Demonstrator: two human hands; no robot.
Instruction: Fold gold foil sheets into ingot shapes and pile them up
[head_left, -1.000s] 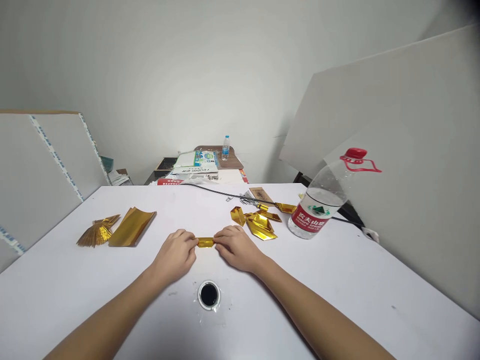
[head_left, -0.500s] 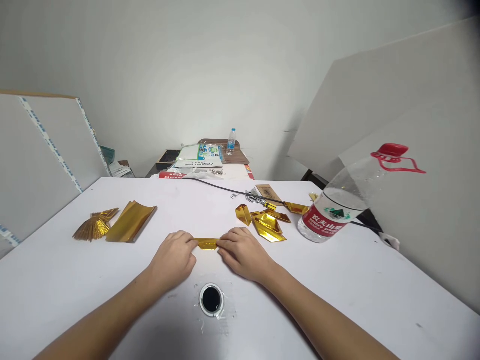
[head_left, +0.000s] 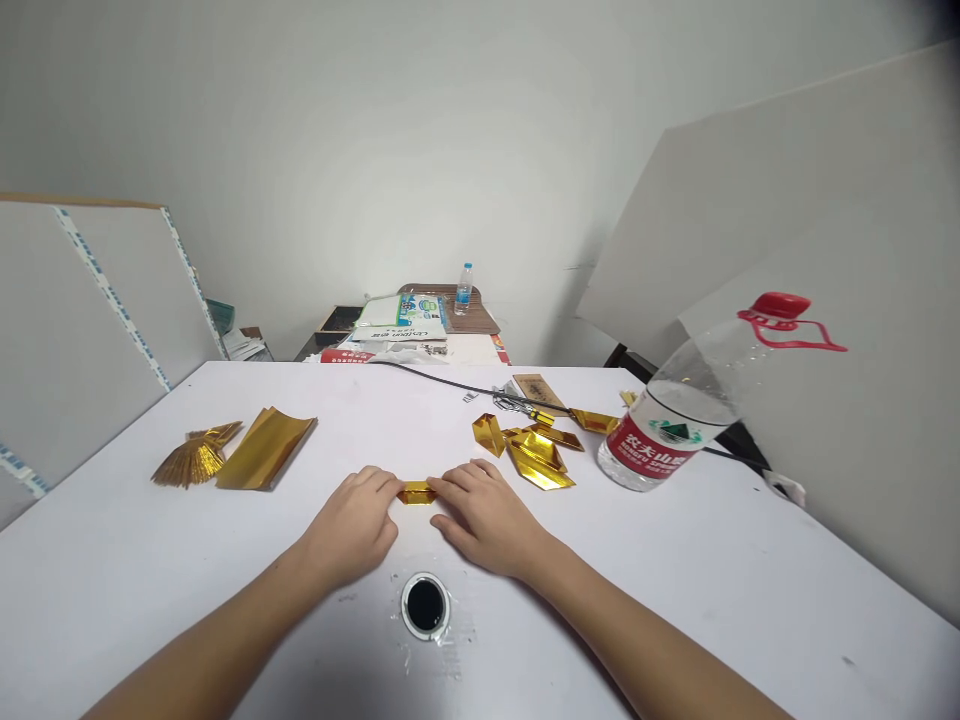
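Observation:
A small folded strip of gold foil paper [head_left: 417, 492] lies on the white table [head_left: 225, 560] between my two hands. My left hand [head_left: 352, 525] presses its fingertips on the strip's left end, fingers curled together. My right hand [head_left: 480, 515] pinches and presses the right end. Only the strip's middle shows between the fingers.
Several folded gold pieces [head_left: 536, 450] lie right of my hands, next to a large water bottle [head_left: 686, 415] with a red cap. A stack of gold sheets [head_left: 266, 450] and a gold fan-shaped bundle [head_left: 191, 460] sit at left. A round hole [head_left: 425, 606] is in the table near me. A black cable [head_left: 450, 383] crosses the far edge.
My hands have drawn closer together on the gold strip, so less of it shows. The head camera shifted slightly.

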